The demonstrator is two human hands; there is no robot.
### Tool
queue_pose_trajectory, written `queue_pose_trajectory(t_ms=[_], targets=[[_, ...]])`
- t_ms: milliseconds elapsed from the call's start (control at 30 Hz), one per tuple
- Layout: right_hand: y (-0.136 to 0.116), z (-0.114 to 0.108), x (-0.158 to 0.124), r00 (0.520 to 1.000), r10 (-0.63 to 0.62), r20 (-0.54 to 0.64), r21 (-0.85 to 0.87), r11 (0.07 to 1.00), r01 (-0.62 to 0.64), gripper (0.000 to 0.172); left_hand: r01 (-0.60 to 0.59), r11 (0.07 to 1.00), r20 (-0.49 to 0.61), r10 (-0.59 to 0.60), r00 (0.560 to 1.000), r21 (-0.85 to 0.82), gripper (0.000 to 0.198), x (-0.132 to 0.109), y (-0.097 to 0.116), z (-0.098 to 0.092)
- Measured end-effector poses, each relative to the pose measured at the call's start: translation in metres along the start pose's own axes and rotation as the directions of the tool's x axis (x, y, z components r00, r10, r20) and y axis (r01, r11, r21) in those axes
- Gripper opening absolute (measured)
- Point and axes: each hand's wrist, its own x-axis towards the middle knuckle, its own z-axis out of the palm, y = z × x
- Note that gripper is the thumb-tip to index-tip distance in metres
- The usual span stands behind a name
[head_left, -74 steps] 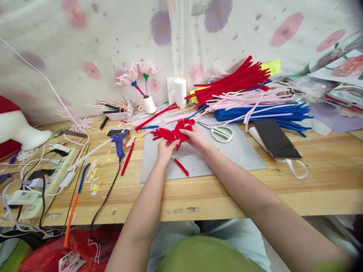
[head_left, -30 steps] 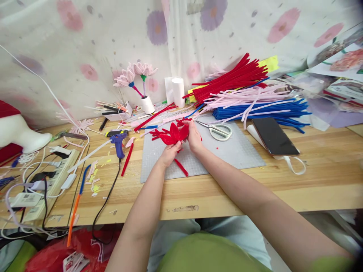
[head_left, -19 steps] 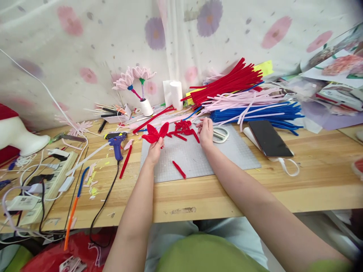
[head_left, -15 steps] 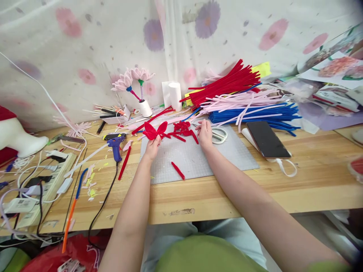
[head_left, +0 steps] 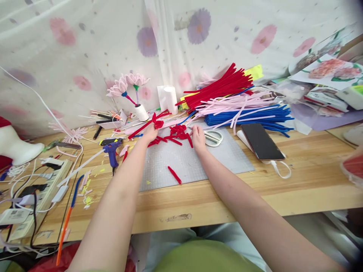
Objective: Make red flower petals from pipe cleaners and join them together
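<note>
My left hand (head_left: 150,133) is closed on a red pipe-cleaner petal piece (head_left: 157,121), which stands up from the fingertips. Beside it on the grey cutting mat (head_left: 159,172) lies a cluster of curled red pipe-cleaner pieces (head_left: 178,130). My right hand (head_left: 199,138) is just right of that cluster with its fingers curled together; what they hold, if anything, is hidden. Scissors with pale handles (head_left: 214,138) lie against its right side, their blades mostly covered by the hand. A short red pipe-cleaner length (head_left: 174,175) rests nearer the mat's front.
Red (head_left: 218,90), pink (head_left: 232,104) and blue pipe-cleaner bundles (head_left: 249,116) are piled behind the mat. A phone (head_left: 262,141) lies to the right. Leftward are a glue gun (head_left: 112,151) and a power strip (head_left: 42,202) with cables. Pink flowers (head_left: 124,87) stand in a white holder.
My left hand has turned the red petal piece, so its spread petals now show narrower and more edge-on. The right hand stays by the scissors. The whole view has shifted slightly.
</note>
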Motion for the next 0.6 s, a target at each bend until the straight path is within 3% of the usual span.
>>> queue_pose_trajectory(t_ms=[100, 200, 367, 467, 600], targets=[[-0.007, 0.002, -0.005, 0.996, 0.041, -0.083, -0.024, 0.999, -0.043, 0.039, 0.009, 0.997, 0.033, -0.012, 0.999, 0.080, 0.041, 0.007, 0.004, 0.010], [-0.010, 0.003, -0.007, 0.997, 0.053, -0.062, -0.019, 0.998, -0.054, 0.037, 0.038, 0.984, 0.038, -0.045, 0.998, 0.172, 0.043, 0.013, 0.009, 0.016], [-0.006, 0.003, -0.005, 0.997, 0.046, -0.069, -0.024, 0.999, -0.048, 0.036, 0.143, 0.955, -0.022, -0.142, 0.990, 0.258, 0.041, 0.020, 0.013, 0.017], [-0.004, 0.004, -0.004, 0.996, 0.032, -0.079, -0.045, 0.998, -0.036, 0.035, 0.126, 0.956, -0.059, -0.114, 0.992, 0.265, 0.041, 0.019, 0.009, 0.018], [-0.006, 0.005, -0.010, 0.993, -0.114, -0.002, -0.286, 0.952, 0.109, 0.025, 0.157, 0.958, -0.085, -0.140, 0.986, 0.241, 0.040, 0.012, 0.000, 0.021]])
